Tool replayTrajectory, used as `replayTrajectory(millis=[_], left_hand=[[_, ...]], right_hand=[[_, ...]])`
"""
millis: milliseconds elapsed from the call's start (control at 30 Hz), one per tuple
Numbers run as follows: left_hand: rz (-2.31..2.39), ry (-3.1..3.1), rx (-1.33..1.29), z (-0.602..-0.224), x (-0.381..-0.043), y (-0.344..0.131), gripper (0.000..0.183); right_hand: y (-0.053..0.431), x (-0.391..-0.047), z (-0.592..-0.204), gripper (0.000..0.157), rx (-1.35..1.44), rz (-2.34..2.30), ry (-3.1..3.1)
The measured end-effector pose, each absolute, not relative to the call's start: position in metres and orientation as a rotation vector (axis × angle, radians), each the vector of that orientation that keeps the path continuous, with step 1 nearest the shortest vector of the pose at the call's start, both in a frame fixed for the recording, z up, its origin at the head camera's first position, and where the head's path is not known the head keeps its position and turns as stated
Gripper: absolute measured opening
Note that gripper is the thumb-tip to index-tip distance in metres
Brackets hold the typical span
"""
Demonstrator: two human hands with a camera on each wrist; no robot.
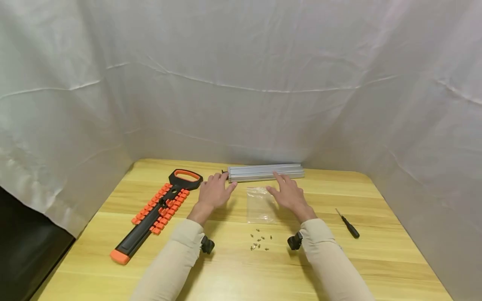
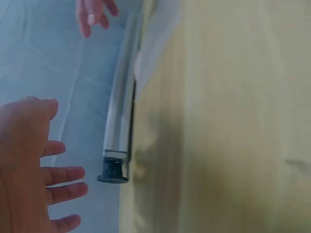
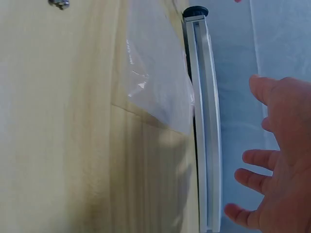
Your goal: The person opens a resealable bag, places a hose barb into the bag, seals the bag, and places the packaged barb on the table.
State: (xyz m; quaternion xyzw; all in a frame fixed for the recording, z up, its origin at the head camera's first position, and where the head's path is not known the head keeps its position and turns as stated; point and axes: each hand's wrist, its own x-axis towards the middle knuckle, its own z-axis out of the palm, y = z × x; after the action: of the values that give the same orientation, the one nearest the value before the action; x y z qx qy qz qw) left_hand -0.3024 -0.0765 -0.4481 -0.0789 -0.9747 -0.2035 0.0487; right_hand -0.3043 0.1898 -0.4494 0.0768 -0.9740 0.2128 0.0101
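Two spread hands reach over a metal bar at the table's far edge

A silver metal bar (image 1: 250,172) lies lengthwise along the back of the wooden table (image 1: 391,267), close to the pale curtain (image 1: 241,125). The person's left hand (image 1: 214,193) is spread by the bar's left end, and the right hand (image 1: 290,195), its fingers also apart, is above the right half.

Just in front of the bar lies a clear plastic bag (image 1: 260,211), its right side partly covered by the right hand. Nearer the person, small metal pieces (image 1: 262,238) are scattered between the forearms. A screwdriver (image 1: 352,230) with a dark handle lies well to the right; a black-and-orange rack (image 1: 137,236) with rows of orange clips slants across the left side of the table.

Pale marks along the bag in the right wrist view may be print or simply glare; they are too blurred to read.

The left wrist view shows the round black end piece (image 2: 113,171) on the bar, which the left hand partly hides from the head camera. Both wrist views show a gap between hand and bar, where the head view makes them overlap. The right wrist view shows a groove along the bar.
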Motion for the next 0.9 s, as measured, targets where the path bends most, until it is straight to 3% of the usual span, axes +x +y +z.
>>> replayTrajectory(millis=[267,900], left_hand=[[-0.594,-3.065,-0.274,-0.459,-0.292,-0.066,0.063],[-0.642,-3.195,-0.471,-0.469,-0.278,-0.039,0.062]], right_hand=[[0.189,-0.304,-0.462,0.06,0.342,0.76,-3.048],[0.189,-0.309,-0.478,0.058,0.433,0.748,-3.084]])
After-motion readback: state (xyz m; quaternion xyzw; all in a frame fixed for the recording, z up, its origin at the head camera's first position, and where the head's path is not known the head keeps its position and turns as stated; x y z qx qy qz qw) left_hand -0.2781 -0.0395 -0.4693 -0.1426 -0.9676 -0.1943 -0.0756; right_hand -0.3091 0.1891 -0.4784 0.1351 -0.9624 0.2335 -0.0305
